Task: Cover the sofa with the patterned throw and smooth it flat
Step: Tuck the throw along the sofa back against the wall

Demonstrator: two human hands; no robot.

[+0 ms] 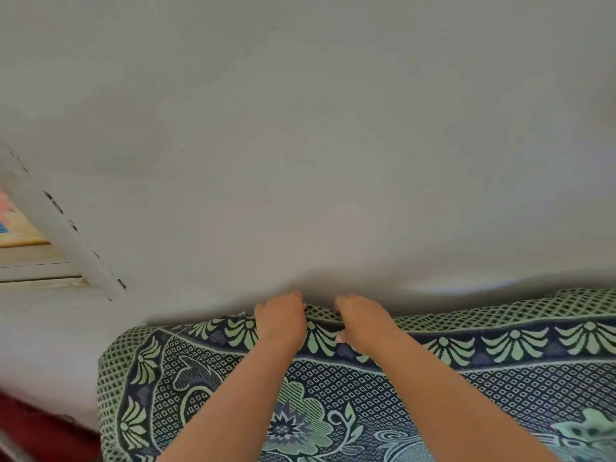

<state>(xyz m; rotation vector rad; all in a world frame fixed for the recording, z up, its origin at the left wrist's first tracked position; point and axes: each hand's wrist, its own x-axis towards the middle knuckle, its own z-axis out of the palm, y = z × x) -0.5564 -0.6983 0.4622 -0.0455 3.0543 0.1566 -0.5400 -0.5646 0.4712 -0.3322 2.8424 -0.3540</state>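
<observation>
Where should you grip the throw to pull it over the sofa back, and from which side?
Grip the throw along its checked top border, reaching from the front. That edge lies bunched along the sofa back by the wall, where the left hand and right hand curl over it.

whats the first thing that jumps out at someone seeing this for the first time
The green and navy patterned throw fills the bottom of the view, draped over the sofa with its lattice border along the far edge. At that edge, the left hand and right hand sit close together, fingers curled over the cloth by the wall. Above them the plain pale wall takes up most of the picture.
</observation>
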